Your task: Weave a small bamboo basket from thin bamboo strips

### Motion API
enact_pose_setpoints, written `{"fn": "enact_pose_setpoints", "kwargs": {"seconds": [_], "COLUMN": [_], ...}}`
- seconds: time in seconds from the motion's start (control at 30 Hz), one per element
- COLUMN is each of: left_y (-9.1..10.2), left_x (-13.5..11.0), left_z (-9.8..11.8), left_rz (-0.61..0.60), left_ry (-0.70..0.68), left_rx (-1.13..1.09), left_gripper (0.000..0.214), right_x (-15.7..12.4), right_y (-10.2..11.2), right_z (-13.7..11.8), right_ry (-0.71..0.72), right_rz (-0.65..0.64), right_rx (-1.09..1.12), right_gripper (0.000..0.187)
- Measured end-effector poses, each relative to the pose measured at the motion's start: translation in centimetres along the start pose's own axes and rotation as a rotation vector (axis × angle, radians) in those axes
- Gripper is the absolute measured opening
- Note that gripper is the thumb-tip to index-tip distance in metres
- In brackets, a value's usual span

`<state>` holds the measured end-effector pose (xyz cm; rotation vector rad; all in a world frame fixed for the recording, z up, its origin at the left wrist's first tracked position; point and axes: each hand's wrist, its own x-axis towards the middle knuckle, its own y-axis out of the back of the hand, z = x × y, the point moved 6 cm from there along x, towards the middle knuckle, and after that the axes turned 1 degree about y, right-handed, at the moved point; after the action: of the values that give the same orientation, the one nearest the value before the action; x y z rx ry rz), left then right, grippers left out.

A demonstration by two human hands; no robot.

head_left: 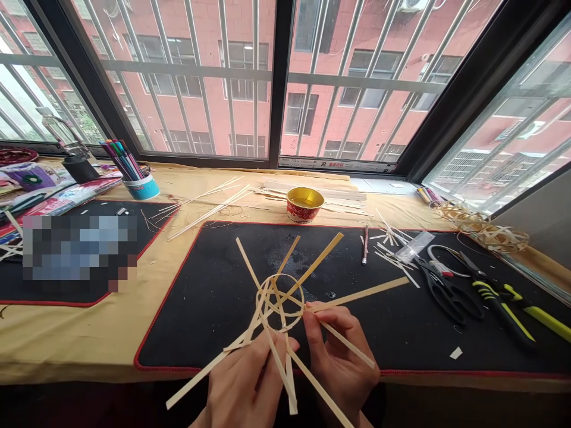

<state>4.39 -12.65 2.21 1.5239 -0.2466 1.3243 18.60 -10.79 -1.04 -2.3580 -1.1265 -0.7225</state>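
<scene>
Between my hands is a woven piece of bamboo strips [273, 297], several pale flat strips crossing in a star with a thin ring round the middle. Their loose ends fan outward on all sides. My left hand [250, 380] is closed on the near side of the weave, with strips passing over and between its fingers. My right hand [339, 351] pinches the ring's right edge between thumb and index finger, where strips cross. The piece is held above the black mat [200, 315]. Some of the left fingertips are hidden by strips.
A red and gold bowl [305, 205] stands behind the mat. Loose strips [214, 211] lie at the back. On the right are black scissors [450, 294], pliers [504, 315], a pencil [365, 245] and a woven piece [486, 226]. A pen cup [140, 185] stands back left.
</scene>
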Motion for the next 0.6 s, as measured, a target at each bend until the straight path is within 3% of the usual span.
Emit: {"fn": "enact_pose_setpoints", "kwargs": {"seconds": [0.17, 0.27, 0.33, 0.37, 0.4, 0.47, 0.53, 0.6], "left_y": [0.0, 1.0, 1.8, 2.1, 2.2, 2.0, 1.2, -0.1], "left_x": [1.0, 1.4, 1.0, 0.7, 0.6, 0.5, 0.1, -0.2], "left_z": [0.2, 1.0, 1.7, 1.5, 0.9, -1.3, -3.6, -5.0], "left_rz": [-0.103, -0.017, 0.074, 0.107, 0.115, 0.104, 0.091, 0.037], "left_ry": [0.020, -0.081, -0.230, -0.239, -0.186, 0.095, 0.420, 0.636], "left_rx": [0.053, 0.121, 0.031, -0.031, -0.085, -0.176, -0.314, -0.524], "left_gripper": [0.028, 0.019, 0.010, 0.008, 0.007, 0.003, 0.025, 0.051], "right_x": [0.5, 1.2, 1.6, 1.7, 1.8, 1.8, 1.5, 1.3], "right_y": [0.1, 0.6, 1.0, 1.2, 1.3, 1.5, 1.6, 1.6], "right_z": [0.4, 1.0, 1.6, 2.1, 2.5, 3.3, 3.8, 3.8], "right_ry": [-0.081, -0.184, -0.267, -0.315, -0.369, -0.477, -0.570, -0.615], "right_rz": [-0.017, -0.023, -0.036, -0.043, -0.056, -0.083, -0.103, -0.121], "right_rx": [-0.002, -0.027, -0.030, -0.023, -0.014, 0.001, 0.001, 0.005], "right_gripper": [0.008, 0.004, 0.008, 0.011, 0.015, 0.021, 0.024, 0.025]}}
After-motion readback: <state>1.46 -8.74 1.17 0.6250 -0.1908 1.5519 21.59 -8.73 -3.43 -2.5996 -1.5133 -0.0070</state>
